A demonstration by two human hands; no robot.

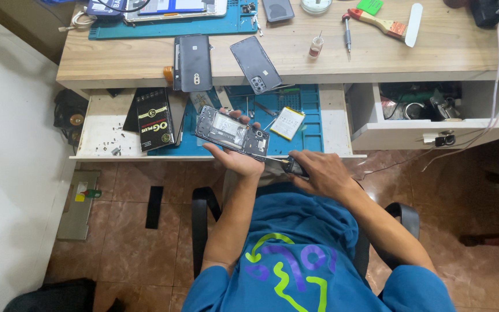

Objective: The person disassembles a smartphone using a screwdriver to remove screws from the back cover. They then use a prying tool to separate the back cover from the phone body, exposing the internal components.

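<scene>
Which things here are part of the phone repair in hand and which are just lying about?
In hand:
opened phone, in left hand
screwdriver, in right hand

Lying about:
battery
two back covers
black box
brush
small bottle
blue mat

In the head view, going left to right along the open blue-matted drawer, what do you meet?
Black box → opened phone in the left hand → loose battery; the right hand holds a dark-handled tool just below.
</scene>
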